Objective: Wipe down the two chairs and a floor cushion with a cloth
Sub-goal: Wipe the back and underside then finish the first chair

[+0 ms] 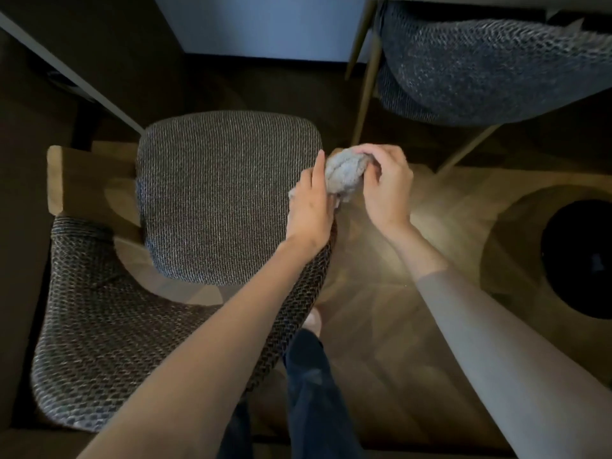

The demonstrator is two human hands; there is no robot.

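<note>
the right hand (385, 185) curls its fingers over a bunched grey cloth (344, 173), pinching the wad from the far side. the left hand (311, 207) lies against the near side with fingers almost straight, and a loose tail of the cloth pokes out beneath it; its thumb is hidden. the cloth is held at the right edge of the near chair's seat (225, 193), just above the woven fabric. this looks like regathering the cloth between strokes on the first chair. the next move likely calls for one hand to press the wad flat and sweep across the seat, then the curved backrest (99, 326). the second chair (490, 67) stands well apart under the desk (66, 71).
</note>
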